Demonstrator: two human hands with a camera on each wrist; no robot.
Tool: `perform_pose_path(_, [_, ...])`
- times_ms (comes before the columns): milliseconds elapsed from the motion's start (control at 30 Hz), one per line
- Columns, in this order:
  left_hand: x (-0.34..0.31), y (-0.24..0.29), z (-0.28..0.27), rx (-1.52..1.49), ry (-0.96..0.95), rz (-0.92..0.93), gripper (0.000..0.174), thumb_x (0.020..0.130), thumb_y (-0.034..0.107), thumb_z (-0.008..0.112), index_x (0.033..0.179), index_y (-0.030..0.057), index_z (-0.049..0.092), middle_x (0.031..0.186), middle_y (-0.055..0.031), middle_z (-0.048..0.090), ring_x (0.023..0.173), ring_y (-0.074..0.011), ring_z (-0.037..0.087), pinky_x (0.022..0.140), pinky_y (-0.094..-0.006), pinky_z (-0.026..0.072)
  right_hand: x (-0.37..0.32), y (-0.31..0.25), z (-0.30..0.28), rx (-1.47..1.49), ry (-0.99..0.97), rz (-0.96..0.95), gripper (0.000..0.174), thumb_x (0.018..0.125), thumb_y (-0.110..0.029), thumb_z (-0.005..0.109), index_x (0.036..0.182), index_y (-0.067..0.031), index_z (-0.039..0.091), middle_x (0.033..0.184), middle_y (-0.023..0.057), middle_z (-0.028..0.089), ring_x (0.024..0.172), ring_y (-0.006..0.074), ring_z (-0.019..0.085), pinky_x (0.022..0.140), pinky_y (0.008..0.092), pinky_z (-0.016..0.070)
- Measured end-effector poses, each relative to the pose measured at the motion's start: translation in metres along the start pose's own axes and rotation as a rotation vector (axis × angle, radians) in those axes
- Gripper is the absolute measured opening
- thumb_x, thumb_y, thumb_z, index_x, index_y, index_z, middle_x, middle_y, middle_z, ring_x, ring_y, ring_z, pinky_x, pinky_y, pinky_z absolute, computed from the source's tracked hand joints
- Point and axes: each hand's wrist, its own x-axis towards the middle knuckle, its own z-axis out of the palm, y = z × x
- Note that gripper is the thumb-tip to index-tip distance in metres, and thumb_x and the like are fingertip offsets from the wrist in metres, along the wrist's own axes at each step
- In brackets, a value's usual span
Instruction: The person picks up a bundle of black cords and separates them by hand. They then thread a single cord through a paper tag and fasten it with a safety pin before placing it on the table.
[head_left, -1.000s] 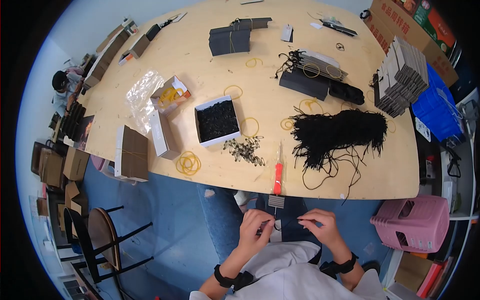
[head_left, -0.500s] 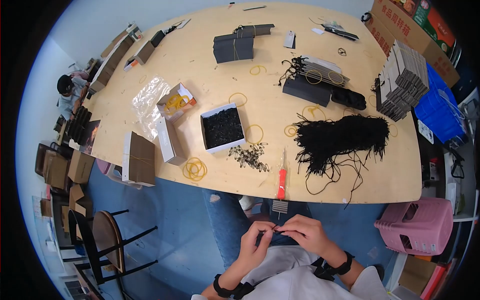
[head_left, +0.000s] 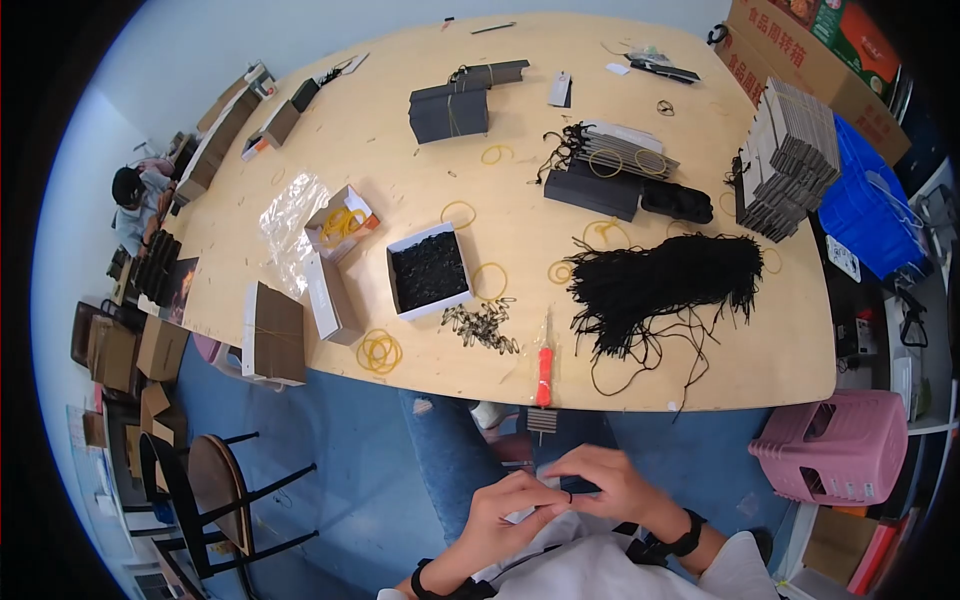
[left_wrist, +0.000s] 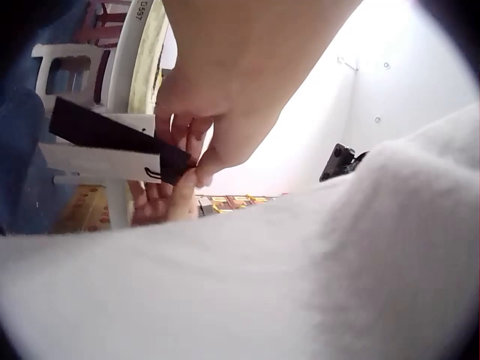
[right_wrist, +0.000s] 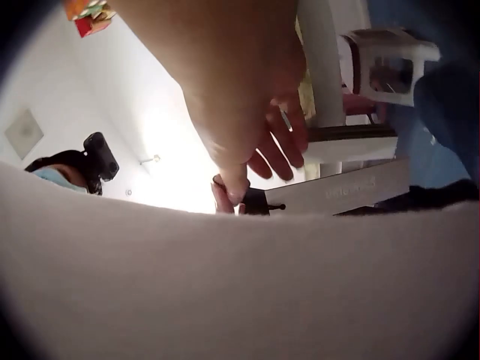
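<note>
Both hands meet over the lap at the bottom of the head view. Thumb and fingers of the left hand (head_left: 510, 515) pinch a short black cord (head_left: 570, 498), and the right hand (head_left: 615, 488) pinches it from the other side. In the left wrist view a dark card (left_wrist: 105, 127) and a white card (left_wrist: 101, 160) with a small black loop lie at the fingertips. A lettered pale card (right_wrist: 345, 189) shows beside the right hand in the right wrist view. How the cards are held cannot be told.
On the table (head_left: 480, 384) are a box of black pieces (head_left: 430, 272), metal clips (head_left: 480, 326), a black cord bundle (head_left: 665, 285), a red-handled tool (head_left: 544, 376), stacked cards (head_left: 790, 160) and yellow bands (head_left: 380, 352). A chair (head_left: 215, 480) stands left; another person (head_left: 140, 205) is far left.
The right hand has moved left to meet the left hand. Both are now a little lower, with the right fingers reaching over the left. The head view has shifted slightly.
</note>
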Motion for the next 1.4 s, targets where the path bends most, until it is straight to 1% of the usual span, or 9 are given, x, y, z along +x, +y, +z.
perform_pose_path(33, [0.001,0.004,0.001,-0.032,0.023,-0.049,0.013,0.078,-0.005,0.071,0.089,0.0015,0.073,0.084,-0.0081,0.069,0.076,-0.0175,0.063,0.067,-0.0269,0.0493,-0.006,0.003,0.002,0.106,-0.111,0.045,0.033,0.077,-0.011,0.074,0.104,-0.0002,0.059,0.096,0.0111,0.065,0.084,0.025,0.066,0.08,0.0318,0.0506])
perform_pose_path(200, [-0.002,0.011,-0.006,-0.154,-0.017,-0.119,0.012,0.082,-0.005,0.068,0.091,-0.0006,0.072,0.088,-0.0095,0.069,0.077,-0.0152,0.062,0.068,-0.0264,0.0487,-0.02,0.004,0.02,0.582,-0.178,0.357,0.041,0.087,-0.011,0.069,0.119,0.0002,0.046,0.096,0.0091,0.065,0.092,0.0151,0.064,0.086,0.0305,0.0478])
perform_pose_path(267, [-0.004,0.011,-0.009,-0.425,-0.046,-0.219,0.011,0.084,-0.006,0.065,0.092,-0.003,0.071,0.09,-0.0112,0.068,0.078,-0.0149,0.062,0.07,-0.0255,0.0481,-0.023,0.006,0.024,0.706,-0.142,0.331,0.039,0.087,-0.011,0.069,0.117,0.0,0.047,0.091,0.0077,0.064,0.085,0.0125,0.063,0.077,0.0273,0.0484])
perform_pose_path(467, [-0.005,-0.009,-0.002,-0.364,0.118,-0.217,0.015,0.085,0.0,0.068,0.1,-0.0004,0.071,0.09,-0.0083,0.068,0.081,-0.0118,0.061,0.07,-0.0229,0.0469,-0.028,0.015,0.031,0.894,-0.058,0.444,0.038,0.087,-0.011,0.069,0.117,-0.0021,0.048,0.083,0.0034,0.062,0.073,0.0042,0.055,0.059,0.0205,0.0388])
perform_pose_path(533, [0.003,-0.004,-0.001,-0.314,0.191,-0.165,0.019,0.087,-0.001,0.066,0.105,-0.0016,0.068,0.093,-0.0085,0.066,0.083,-0.0116,0.061,0.072,-0.023,0.0478,-0.032,0.022,0.025,0.901,-0.126,0.447,0.04,0.086,-0.014,0.07,0.118,-0.0024,0.048,0.09,0.0048,0.064,0.081,0.0072,0.059,0.067,0.0224,0.0442])
perform_pose_path(667, [0.014,-0.002,-0.013,-0.328,0.497,-0.144,0.026,0.09,0.005,0.062,0.115,-0.0036,0.063,0.085,-0.0048,0.063,0.078,-0.0122,0.061,0.074,-0.0246,0.0481,-0.031,0.015,0.004,0.572,-0.232,0.429,0.052,0.082,-0.019,0.075,0.124,-0.0032,0.049,0.109,0.0098,0.065,0.1,0.0155,0.062,0.087,0.0295,0.0469])
perform_pose_path(933, [0.023,-0.017,-0.027,-0.503,0.686,-0.184,0.024,0.093,0.008,0.059,0.115,-0.0014,0.06,0.084,-0.0024,0.062,0.078,-0.0093,0.058,0.071,-0.0218,0.0457,-0.033,-0.01,-0.024,-0.157,-0.128,0.399,0.047,0.081,-0.016,0.073,0.124,-0.005,0.058,0.093,0.0107,0.063,0.071,0.0186,0.06,0.065,0.0284,0.0496])
perform_pose_path(1167, [0.029,-0.029,-0.038,-0.583,0.884,-0.069,0.016,0.094,0.009,0.059,0.107,0.0006,0.061,0.086,-0.0035,0.063,0.079,-0.0083,0.058,0.071,-0.0216,0.0471,-0.039,-0.001,-0.027,-0.05,-0.065,0.36,0.052,0.08,-0.012,0.073,0.129,-0.0061,0.056,0.085,0.0081,0.059,0.065,0.0157,0.052,0.062,0.0262,0.0459])
perform_pose_path(1400, [0.027,-0.031,-0.04,-0.688,0.803,-0.089,0.013,0.094,0.008,0.059,0.104,0.0015,0.061,0.087,-0.0038,0.063,0.079,-0.0088,0.059,0.071,-0.0218,0.0473,-0.037,0.004,-0.026,0.036,-0.001,0.401,0.052,0.076,-0.013,0.077,0.125,-0.0039,0.059,0.083,0.0078,0.057,0.073,0.0176,0.053,0.066,0.027,0.0444])
